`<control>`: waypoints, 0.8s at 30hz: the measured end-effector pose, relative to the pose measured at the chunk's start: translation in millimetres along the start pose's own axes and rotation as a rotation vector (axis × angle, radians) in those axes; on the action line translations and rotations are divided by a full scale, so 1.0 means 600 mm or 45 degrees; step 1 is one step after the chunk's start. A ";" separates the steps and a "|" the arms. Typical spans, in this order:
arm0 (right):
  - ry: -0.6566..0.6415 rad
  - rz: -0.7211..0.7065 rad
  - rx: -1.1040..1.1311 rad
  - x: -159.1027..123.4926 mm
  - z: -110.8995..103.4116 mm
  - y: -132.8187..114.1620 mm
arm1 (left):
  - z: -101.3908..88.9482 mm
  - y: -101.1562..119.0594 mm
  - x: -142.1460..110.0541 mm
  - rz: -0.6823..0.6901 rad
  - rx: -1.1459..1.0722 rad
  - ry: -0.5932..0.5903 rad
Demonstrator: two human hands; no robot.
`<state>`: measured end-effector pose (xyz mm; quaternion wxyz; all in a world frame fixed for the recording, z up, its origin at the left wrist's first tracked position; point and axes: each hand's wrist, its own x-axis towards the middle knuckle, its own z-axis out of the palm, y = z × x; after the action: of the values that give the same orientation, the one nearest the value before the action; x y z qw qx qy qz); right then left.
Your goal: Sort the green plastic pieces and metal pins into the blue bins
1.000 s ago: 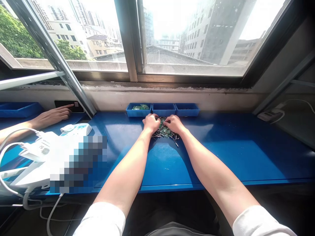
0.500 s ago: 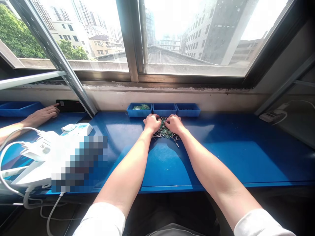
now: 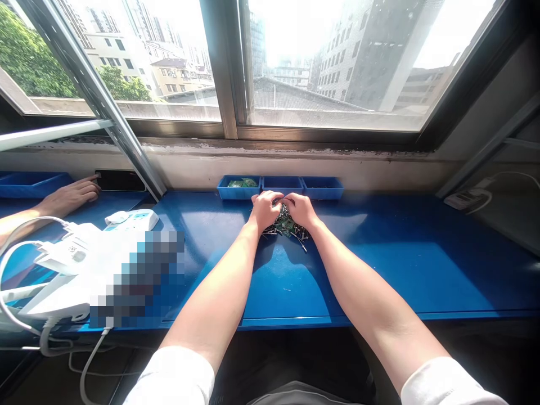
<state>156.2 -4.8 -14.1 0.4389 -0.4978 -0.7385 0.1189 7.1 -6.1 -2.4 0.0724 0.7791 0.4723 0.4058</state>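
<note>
A small heap of green circuit boards and dark metal pins [image 3: 287, 227] lies on the blue worktop [image 3: 379, 253], just in front of three small blue bins. My left hand [image 3: 265, 209] rests on the heap's left side with its fingers curled. My right hand [image 3: 301, 209] sits on the right side, fingers also curled. The fingertips of both hands meet above the heap, pinching something too small to make out. The left bin [image 3: 238, 188] holds a few green boards. The middle bin [image 3: 282, 185] and right bin [image 3: 322, 187] look nearly bare.
Another person's hand [image 3: 70, 196] lies on the worktop at far left, beside a black panel [image 3: 120, 180] and a blue tray [image 3: 29, 184]. White power strips and cables [image 3: 71, 253] crowd the left front. A white adapter [image 3: 466, 198] sits at the right, under the window sill.
My two hands have drawn closer together over the heap, so their fingertips now meet. The other person's hand at far left has pulled back a little from the black panel.
</note>
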 end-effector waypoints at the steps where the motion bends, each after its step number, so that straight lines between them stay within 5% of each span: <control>1: -0.003 0.001 0.024 0.000 -0.001 -0.001 | 0.000 0.000 0.000 0.026 -0.017 -0.018; 14: -0.043 0.072 0.076 -0.001 -0.004 -0.012 | 0.001 -0.002 0.003 0.027 -0.055 -0.037; 24: 0.036 0.230 0.815 0.005 -0.011 -0.008 | 0.002 -0.004 0.003 -0.046 -0.018 -0.010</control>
<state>158.0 -6.3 -5.4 0.5709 -0.3996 -0.6105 0.3765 6.6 -2.9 -3.3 0.0871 0.7715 0.4830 0.4048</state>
